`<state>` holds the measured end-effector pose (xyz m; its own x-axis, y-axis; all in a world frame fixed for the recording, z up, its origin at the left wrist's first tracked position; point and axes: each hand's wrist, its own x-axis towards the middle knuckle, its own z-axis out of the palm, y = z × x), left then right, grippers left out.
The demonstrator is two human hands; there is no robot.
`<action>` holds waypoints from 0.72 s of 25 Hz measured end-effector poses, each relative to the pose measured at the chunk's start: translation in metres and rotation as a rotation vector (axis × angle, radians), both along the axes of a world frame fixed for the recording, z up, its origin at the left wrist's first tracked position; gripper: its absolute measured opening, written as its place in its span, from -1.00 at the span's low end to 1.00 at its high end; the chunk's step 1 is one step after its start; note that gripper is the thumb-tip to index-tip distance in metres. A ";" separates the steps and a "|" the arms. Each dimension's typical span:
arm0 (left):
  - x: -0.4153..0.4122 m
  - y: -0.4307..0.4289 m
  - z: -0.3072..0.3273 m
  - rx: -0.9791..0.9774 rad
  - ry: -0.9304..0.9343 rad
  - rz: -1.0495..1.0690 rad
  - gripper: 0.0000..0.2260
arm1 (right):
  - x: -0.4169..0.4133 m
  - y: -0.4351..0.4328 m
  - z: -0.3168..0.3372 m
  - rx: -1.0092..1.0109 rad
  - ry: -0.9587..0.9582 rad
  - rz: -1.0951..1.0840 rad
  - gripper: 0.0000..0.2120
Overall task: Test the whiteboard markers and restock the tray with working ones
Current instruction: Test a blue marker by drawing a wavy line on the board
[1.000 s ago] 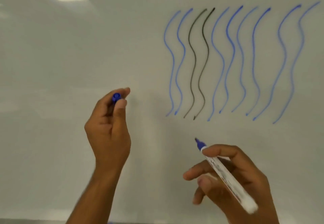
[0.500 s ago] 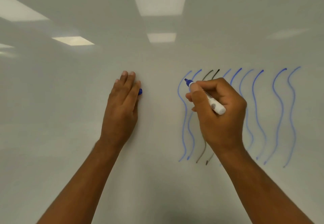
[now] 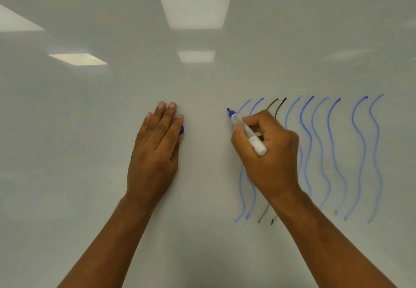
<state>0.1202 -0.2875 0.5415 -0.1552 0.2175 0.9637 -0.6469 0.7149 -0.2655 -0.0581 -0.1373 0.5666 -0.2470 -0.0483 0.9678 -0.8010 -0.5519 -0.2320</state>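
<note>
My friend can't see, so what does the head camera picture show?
A right hand holds an uncapped blue marker, tip at a whiteboard, left of a row of wavy blue and black lines. The left hand lies flat on the board, a blue cap peeking from under it.

One whiteboard (image 3: 90, 152). Two hands: left hand (image 3: 155, 150), right hand (image 3: 270, 159). One uncapped blue marker (image 3: 247, 131). One blue cap (image 3: 182, 129). Eight blue wavy lines (image 3: 352, 118), two black wavy lines (image 3: 279, 106).
</note>
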 end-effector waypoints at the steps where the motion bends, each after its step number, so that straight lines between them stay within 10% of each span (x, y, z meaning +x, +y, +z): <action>1: 0.000 0.000 0.000 -0.001 -0.002 -0.003 -0.66 | 0.002 0.002 -0.011 0.033 0.041 -0.026 -0.87; 11: 0.000 -0.003 0.000 -0.018 0.019 0.017 -0.67 | 0.023 0.021 -0.174 0.297 0.054 -0.245 -0.90; 18: -0.001 -0.001 0.000 -0.023 0.028 0.010 -0.67 | 0.016 0.032 -0.130 0.321 -0.254 0.131 -0.89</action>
<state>0.1188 -0.2883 0.5420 -0.1301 0.2377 0.9626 -0.6617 0.7022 -0.2628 -0.0419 -0.1052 0.4362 -0.4474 -0.3844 0.8076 -0.6241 -0.5126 -0.5897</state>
